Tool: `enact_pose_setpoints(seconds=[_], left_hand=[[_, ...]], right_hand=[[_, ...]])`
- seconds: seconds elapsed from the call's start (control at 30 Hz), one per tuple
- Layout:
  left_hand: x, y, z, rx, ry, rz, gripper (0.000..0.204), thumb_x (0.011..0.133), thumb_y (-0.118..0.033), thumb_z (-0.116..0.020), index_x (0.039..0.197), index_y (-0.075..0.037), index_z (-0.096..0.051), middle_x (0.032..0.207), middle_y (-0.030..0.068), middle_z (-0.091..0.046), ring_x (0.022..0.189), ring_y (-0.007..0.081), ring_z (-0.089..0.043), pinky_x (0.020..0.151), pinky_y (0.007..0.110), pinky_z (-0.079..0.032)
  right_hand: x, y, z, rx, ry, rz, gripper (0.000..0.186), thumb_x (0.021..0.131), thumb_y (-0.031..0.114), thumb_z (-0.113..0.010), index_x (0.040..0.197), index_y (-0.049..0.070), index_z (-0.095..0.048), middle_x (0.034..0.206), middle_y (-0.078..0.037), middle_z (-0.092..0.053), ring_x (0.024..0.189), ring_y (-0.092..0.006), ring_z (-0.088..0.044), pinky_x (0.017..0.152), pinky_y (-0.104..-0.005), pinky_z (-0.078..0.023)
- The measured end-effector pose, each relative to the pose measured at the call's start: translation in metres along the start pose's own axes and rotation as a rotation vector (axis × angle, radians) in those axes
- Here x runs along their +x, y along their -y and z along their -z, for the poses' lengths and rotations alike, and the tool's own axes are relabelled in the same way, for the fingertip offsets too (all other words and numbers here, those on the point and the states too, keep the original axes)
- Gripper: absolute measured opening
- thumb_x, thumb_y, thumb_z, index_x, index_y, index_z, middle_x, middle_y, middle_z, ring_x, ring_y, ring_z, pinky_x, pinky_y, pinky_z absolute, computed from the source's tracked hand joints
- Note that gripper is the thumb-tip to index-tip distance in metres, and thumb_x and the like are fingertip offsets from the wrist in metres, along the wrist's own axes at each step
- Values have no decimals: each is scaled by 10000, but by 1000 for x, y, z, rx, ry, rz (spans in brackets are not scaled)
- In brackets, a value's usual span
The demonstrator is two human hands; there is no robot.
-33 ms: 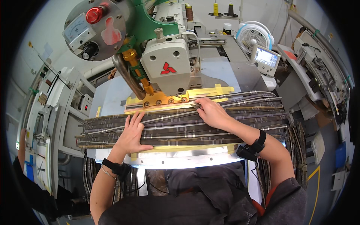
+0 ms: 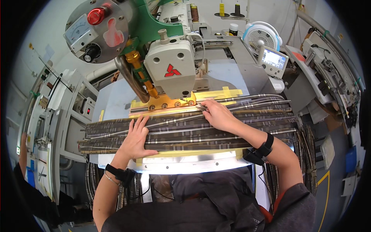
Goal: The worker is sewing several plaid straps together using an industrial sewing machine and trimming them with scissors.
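Dark plaid fabric strips [image 2: 181, 136] lie in a wide bundle across the sewing machine's bed, with pale lines running along them. My left hand [image 2: 134, 136] rests on the bundle's left half, fingers spread and thumb pointing right. Close to the brass-coloured clamp [image 2: 170, 103], my right hand [image 2: 219, 116] pinches a small pointed metal tool [image 2: 199, 107]; its handle is hidden by my fingers. The clamp sits under the white sewing machine head [image 2: 170, 65], along the bundle's far edge. Yellow tape [image 2: 216, 94] lies behind it.
Above the left side hangs a round metal housing [image 2: 98, 31] with a dial and red knob. A brass-coloured tube [image 2: 141, 71] slants down beside the machine head. Back right stand a fan [image 2: 261, 40] and a control screen [image 2: 273, 58]. More strips [image 2: 307, 154] hang off the right side.
The brass-coloured clamp has shifted very slightly to the right. The metal tool's tip has tilted a little. My left hand stays in place.
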State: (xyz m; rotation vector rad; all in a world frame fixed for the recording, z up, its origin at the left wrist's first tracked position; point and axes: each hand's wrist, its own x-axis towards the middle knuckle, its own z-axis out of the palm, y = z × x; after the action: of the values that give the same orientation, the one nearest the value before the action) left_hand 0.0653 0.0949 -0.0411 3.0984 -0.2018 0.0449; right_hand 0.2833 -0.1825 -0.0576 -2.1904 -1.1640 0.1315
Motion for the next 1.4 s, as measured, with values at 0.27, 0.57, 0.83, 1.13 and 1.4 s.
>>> enact_pose_setpoints(seconds=[0.27, 0.57, 0.83, 1.13, 1.4], left_hand=[[-3, -1, -3, -46, -46, -11, 776, 624, -611, -782, 938, 35, -487, 1497, 306, -289, 1435, 473, -183, 1142, 636, -131], [-2, -4, 4, -110, -61, 0, 762, 574, -585, -809, 904, 12, -470, 1506, 300, -284, 1444, 457, -181, 1157, 613, -110], [0, 0, 6, -163, -62, -23, 772, 573, -630, -798, 844, 35, -514, 1507, 298, -296, 1436, 473, -192, 1129, 648, -133], [5, 1, 7, -156, -32, -29, 829, 621, -733, -708, 860, 16, -447, 1495, 325, -297, 1414, 508, -215, 1139, 627, -111], [7, 3, 5, -201, -28, 6, 819, 570, -720, -741, 802, 30, -507, 1501, 312, -300, 1423, 493, -209, 1142, 633, -82]], right_hand=[[32, 21, -12, -106, 39, -108, 250, 894, 104, -580, 1099, -37, -569, 1047, -233, -631, 980, -418, -619, 843, -469, -498], [52, 12, -5, 231, -242, -129, 280, 932, 100, -581, 1191, -1, -544, 973, -147, -646, 867, -241, -640, 773, -370, -509], [32, -7, 55, 191, -127, -288, 199, 965, 181, -572, 989, -11, -617, 681, -41, -519, 689, -107, -484, 637, -274, -415], [19, -24, 41, -89, 58, -134, 217, 821, 145, -721, 971, 33, -612, 981, -118, -592, 896, -327, -621, 788, -406, -503], [26, -16, 50, -212, 91, -204, 266, 809, 152, -747, 952, 4, -580, 961, -139, -592, 877, -339, -629, 765, -409, -504]])
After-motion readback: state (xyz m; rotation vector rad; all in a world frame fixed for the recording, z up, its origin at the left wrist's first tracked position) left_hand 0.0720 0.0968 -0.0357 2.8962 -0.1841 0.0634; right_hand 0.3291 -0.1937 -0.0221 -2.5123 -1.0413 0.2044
